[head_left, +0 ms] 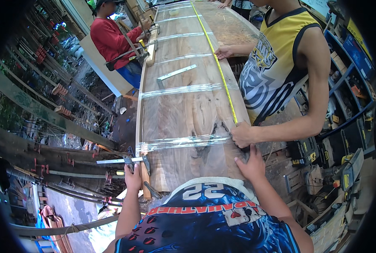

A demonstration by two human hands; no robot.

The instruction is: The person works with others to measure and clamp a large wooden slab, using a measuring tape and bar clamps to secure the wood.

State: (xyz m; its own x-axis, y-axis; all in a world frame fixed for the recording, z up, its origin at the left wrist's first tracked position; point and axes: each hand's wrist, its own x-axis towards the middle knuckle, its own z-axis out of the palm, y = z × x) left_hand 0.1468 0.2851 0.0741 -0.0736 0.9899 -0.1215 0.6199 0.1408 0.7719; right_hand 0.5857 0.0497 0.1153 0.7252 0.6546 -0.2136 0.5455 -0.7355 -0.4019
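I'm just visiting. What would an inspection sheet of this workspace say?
Surface: long wooden panel, crossed by bands of clear plastic wrap.
Job's things: yellow measuring tape stretched along the panel; metal square on top; bar clamp at the near left edge.
Clutter: tool cases crowded at right.
Hands: left hand at the bar clamp; right hand spread at the panel's right edge.
Cables: nothing seen.
Surroundings: co-worker in yellow-and-white jersey at right; co-worker in red at left.

Long wooden slab (167, 114), clear plastic bands (183, 142) across, metal square (177, 72), yellow measuring tape (220, 68)
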